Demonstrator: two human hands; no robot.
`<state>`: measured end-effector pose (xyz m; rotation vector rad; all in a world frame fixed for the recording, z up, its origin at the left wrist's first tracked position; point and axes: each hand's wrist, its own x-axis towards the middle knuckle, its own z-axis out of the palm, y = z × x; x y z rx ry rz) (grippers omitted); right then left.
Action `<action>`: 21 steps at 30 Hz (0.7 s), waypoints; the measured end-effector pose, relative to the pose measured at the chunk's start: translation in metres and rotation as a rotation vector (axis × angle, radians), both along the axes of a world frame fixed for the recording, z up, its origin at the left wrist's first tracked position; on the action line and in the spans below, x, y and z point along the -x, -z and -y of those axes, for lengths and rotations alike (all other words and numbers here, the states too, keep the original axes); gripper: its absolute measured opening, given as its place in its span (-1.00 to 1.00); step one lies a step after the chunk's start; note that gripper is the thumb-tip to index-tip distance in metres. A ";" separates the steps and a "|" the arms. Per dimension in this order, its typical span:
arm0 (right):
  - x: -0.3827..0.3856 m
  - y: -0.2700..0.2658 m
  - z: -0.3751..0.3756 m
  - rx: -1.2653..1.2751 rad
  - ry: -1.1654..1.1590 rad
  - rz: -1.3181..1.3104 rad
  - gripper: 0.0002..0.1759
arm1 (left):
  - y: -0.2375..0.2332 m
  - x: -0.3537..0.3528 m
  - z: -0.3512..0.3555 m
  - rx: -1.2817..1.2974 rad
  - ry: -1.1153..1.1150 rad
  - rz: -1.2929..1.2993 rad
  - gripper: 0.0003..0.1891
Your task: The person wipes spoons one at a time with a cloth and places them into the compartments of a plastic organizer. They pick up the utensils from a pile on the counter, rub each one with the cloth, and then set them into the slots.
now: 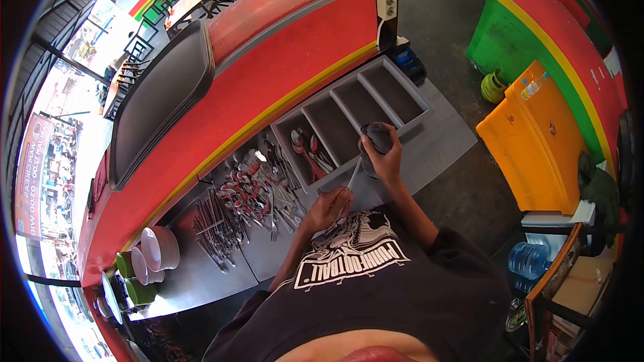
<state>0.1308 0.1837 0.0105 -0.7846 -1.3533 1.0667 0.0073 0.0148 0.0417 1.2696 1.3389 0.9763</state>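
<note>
My left hand (pixel 329 208) is closed around the end of a slim metal piece of cutlery (pixel 353 175), just in front of my shirt. The far end of that piece runs up to a dark cloth (pixel 378 138), which covers it. My right hand (pixel 386 158) grips the cloth, fingers wrapped over it. Both hands are beside a grey cutlery tray (pixel 329 175) with several compartments; spoons (pixel 310 152) with red handles lie in its left one. Left of the tray spreads a loose heap of spoons and forks (pixel 251 184), with more cutlery (pixel 213 228) bundled nearer the left.
Stacked white bowls (pixel 159 249) and green bowls (pixel 139 291) stand at the left end of the metal counter (pixel 201 283). A red partition (pixel 295 53) runs behind, black trays (pixel 164 104) leaning on it. To the right are an orange panel (pixel 530 141) and a blue water jug (pixel 528 259).
</note>
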 end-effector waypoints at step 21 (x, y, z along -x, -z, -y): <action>-0.013 -0.004 0.008 0.566 -0.732 -0.081 -0.59 | 0.016 -0.002 0.002 -0.125 -0.279 0.284 -0.69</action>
